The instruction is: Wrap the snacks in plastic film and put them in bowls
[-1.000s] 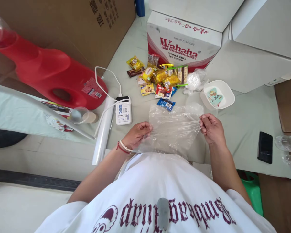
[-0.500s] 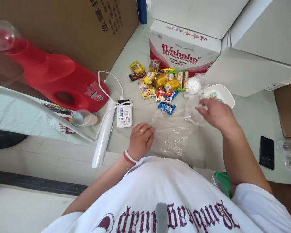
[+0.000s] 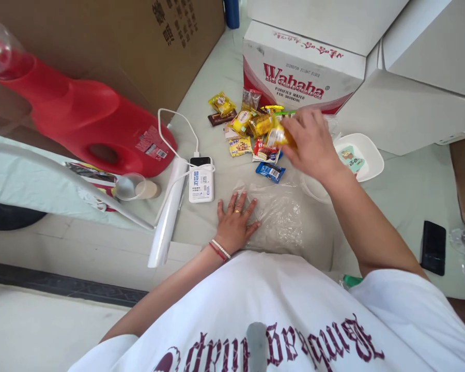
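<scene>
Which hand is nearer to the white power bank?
Left. The left hand rests on the clear plastic, to the near right of the power bank; the right hand is farther right, at a yellow wrapped snack.

Snack pile lay mid-tabletop, just before water carton. Plastic bag lay before pile, nearer person. Left of bag came power bank, then plastic roll, then cup. Jug stood behind cup, large box behind jug. Bowl sat right of pile; phone lay farther right.

red bottle | cabled white power bank | black phone | Wahaha box
</scene>
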The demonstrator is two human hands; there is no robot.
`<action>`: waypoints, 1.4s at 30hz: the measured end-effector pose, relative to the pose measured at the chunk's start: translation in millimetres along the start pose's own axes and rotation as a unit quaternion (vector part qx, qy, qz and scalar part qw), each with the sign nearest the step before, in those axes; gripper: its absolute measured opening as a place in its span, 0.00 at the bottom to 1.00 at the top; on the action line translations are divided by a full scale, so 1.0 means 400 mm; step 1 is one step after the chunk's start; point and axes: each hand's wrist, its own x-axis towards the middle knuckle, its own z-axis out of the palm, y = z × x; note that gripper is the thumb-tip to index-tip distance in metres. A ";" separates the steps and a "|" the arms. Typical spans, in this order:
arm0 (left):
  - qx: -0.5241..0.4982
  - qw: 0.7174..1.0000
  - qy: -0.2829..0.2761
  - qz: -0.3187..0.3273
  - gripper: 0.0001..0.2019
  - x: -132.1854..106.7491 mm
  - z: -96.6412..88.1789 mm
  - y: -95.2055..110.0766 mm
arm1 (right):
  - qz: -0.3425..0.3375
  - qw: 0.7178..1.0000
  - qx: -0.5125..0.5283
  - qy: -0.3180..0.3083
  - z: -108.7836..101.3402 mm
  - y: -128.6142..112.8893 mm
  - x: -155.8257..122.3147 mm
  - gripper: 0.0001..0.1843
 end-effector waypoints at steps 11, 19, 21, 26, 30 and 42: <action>-0.012 0.997 0.074 -0.027 0.36 -0.041 0.007 -0.078 | 0.225 0.954 0.046 -0.194 0.086 -0.154 -0.394 0.23; -0.065 0.961 0.116 0.242 0.23 -0.136 -0.013 -0.112 | 0.102 0.981 0.027 -0.164 0.121 -0.219 -0.325 0.26; -0.049 0.966 0.061 0.246 0.22 -0.148 -0.011 -0.130 | 0.073 0.984 0.059 -0.151 0.157 -0.210 -0.344 0.30; -0.117 0.965 0.047 0.231 0.12 -0.165 0.000 -0.182 | -0.017 0.987 0.148 -0.058 0.182 -0.158 -0.546 0.34; -0.167 0.956 0.064 0.234 0.11 -0.173 -0.024 -0.161 | 0.014 0.984 0.175 -0.016 0.153 -0.162 -0.666 0.12; -0.125 0.985 0.093 -0.081 0.15 0.075 -0.046 -0.097 | 0.384 0.852 0.224 -0.276 0.076 -0.112 -0.468 0.14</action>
